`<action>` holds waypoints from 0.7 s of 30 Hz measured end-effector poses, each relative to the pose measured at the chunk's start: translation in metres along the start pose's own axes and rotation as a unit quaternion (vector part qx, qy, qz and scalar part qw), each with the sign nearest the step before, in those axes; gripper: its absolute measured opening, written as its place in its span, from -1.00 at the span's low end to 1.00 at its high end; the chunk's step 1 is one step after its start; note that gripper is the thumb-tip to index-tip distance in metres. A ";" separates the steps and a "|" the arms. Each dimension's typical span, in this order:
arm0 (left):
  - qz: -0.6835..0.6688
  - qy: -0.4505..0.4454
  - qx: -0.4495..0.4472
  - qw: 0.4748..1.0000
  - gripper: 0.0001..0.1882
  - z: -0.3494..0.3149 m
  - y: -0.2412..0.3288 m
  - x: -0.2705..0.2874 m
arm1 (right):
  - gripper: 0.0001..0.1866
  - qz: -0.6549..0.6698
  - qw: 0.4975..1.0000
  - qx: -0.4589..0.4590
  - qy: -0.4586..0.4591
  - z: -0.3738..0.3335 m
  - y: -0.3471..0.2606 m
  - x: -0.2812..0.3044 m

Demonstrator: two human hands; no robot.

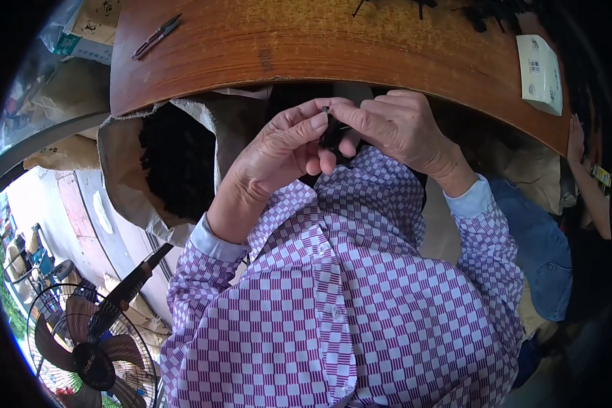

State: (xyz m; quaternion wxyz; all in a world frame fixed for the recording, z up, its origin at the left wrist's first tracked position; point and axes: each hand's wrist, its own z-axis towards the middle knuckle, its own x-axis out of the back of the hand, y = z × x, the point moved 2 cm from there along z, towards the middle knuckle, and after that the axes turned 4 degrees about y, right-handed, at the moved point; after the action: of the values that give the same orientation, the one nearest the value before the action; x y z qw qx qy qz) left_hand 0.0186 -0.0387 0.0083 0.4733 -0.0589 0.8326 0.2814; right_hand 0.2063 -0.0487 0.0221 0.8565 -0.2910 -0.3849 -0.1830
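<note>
Both my hands meet just off the table's near edge, above my lap. My left hand is closed, pinching a small black part between thumb and forefinger, with the other fingers curled beneath it. My right hand is closed too, its fingers bent and their tips at the top of the same part. The part looks like a small dark plastic piece; its exact kind does not show, and fingers hide much of it. To the left of my left hand, a large open sack holds a mass of black pieces.
On the brown wooden table lie thread snips at left, black bits at the far edge and a white tissue pack at right. A standing fan is at lower left. Another person's arm and denim-clad leg are at right.
</note>
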 end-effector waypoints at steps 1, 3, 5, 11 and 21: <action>0.008 0.027 -0.022 0.999 -0.61 0.001 -0.001 0.001 | -0.54 0.048 0.998 -0.045 0.017 -0.001 0.000 -0.004; 0.005 0.039 -0.027 0.999 -0.64 0.002 -0.001 -0.002 | -0.54 0.097 0.991 -0.091 0.033 -0.004 -0.004 -0.011; 0.098 0.103 -0.095 0.985 -0.66 0.000 0.000 -0.001 | -0.63 0.210 0.936 -0.280 0.047 -0.011 -0.008 -0.014; 0.253 0.152 -0.150 0.944 -0.63 -0.003 0.004 -0.005 | -0.78 0.332 0.853 -0.403 -0.007 -0.001 -0.024 -0.017; 0.410 0.190 -0.210 0.867 -0.64 -0.004 0.001 0.003 | -0.78 0.350 0.842 -0.411 -0.006 0.006 -0.030 -0.036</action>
State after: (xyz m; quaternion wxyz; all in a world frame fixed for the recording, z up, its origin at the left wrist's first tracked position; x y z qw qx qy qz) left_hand 0.0135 -0.0393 0.0077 0.1244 0.1373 0.7771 0.6015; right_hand 0.1645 -0.0645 0.0085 0.6632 -0.7327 -0.1523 -0.0111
